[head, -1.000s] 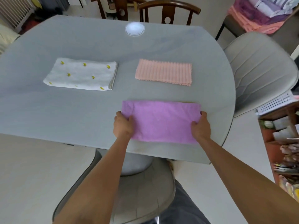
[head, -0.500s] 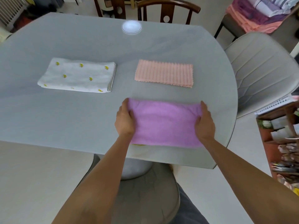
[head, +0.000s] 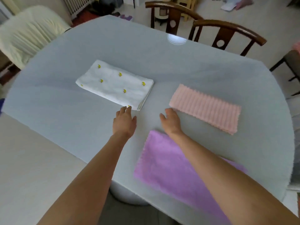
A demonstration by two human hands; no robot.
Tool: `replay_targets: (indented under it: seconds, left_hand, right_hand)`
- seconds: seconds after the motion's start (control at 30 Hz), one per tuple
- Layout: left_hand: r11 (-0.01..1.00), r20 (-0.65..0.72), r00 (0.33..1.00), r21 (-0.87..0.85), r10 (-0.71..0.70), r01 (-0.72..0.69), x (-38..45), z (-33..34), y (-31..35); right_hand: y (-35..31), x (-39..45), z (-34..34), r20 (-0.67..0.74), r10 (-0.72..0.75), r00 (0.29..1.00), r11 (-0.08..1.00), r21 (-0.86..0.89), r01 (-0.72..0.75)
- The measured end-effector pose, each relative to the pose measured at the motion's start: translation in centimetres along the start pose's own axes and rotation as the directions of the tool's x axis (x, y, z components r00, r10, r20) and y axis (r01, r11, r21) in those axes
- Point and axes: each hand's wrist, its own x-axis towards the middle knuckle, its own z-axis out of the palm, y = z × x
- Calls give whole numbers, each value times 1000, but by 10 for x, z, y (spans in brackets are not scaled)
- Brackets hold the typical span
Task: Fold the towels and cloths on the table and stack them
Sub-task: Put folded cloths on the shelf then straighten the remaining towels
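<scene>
A: Both hands have left the folded purple fleece cloth (head: 164,163); it now lies flat at the near edge of the grey oval table (head: 65,111), under our right forearm.

B: Grip?

A: Left hand (head: 124,121) spread and empty, fingertips (head: 128,108) at the near corner of the folded white towel with yellow prints (head: 115,84). Right hand (head: 171,121) relaxed and empty, just beside the folded pink ribbed cloth (head: 205,108).

B: Next step?

A: Stacking, we judge. We slide fingers fully under one fold, lift it level, square the edges before letting go.
</scene>
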Motion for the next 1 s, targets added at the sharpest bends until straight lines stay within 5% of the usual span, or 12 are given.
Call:
replay_targets:
  seconds: [0.27,0.4,0.53,0.67,0.73,0.87,1.0]
  left_hand:
    - [994,28,998,94,51,-53,42,10,-33]
    - [996,13,999,78,36,-37,60,24,-37]
    - [999,-58,998,36,27,-25,77,34,-36]
    - [997,-281,958,-39,57,-71,94,35,-38]
    - [990,-249,963,-64,105,-125,97,29,-40]
    - [957,26,957,-30,289,-289,91,13,-29]
    - [988,-157,976,56,154,-147,100,0,-24]
  right_hand:
    - [-75,105,65,88,309,947,842,438,-316]
    - [-81,134,86,211,343,915,735,546,-402]
    - [-90,136,89,210,300,931,756,543,-366]
    - [-94,141,96,128,231,965,850,456,-264]
    - [-86,143,91,78,214,974,893,389,-227]
    - [-57,140,52,70,97,993,994,41,-100]
    - [-48,121,5,120,-12,993,921,-385,58]
